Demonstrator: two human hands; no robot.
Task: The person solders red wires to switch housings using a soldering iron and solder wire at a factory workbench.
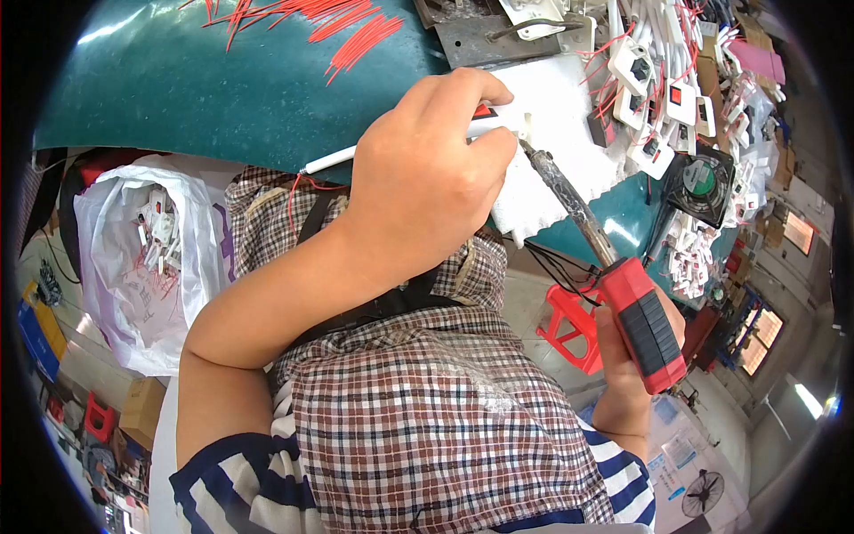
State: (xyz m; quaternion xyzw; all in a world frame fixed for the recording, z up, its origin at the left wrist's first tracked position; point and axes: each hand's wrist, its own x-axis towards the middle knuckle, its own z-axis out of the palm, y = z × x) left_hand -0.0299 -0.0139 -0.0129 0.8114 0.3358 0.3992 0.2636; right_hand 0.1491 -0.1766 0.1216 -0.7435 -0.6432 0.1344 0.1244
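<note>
My left hand (436,169) is closed around a white switch housing (492,123) with a red rocker. Its fingers hide much of the housing. A white cable (329,160) sticks out to the left of that hand, with thin red wires at its end. In my right hand (614,356) is a soldering iron (636,311) with a red and black handle, tilted up and to the left. Its dark tip meets the right end of the housing or comes very close; I cannot tell whether they touch. A white cloth-like pad (569,116) lies beneath the work.
Loose red wires (356,36) are spread at the far left of the green table (222,98). White switch pieces with cables (654,89) pile up at the right, beside a small black fan (703,187). A white bag (98,231) hangs open at the left; a red stool (569,329) stands below.
</note>
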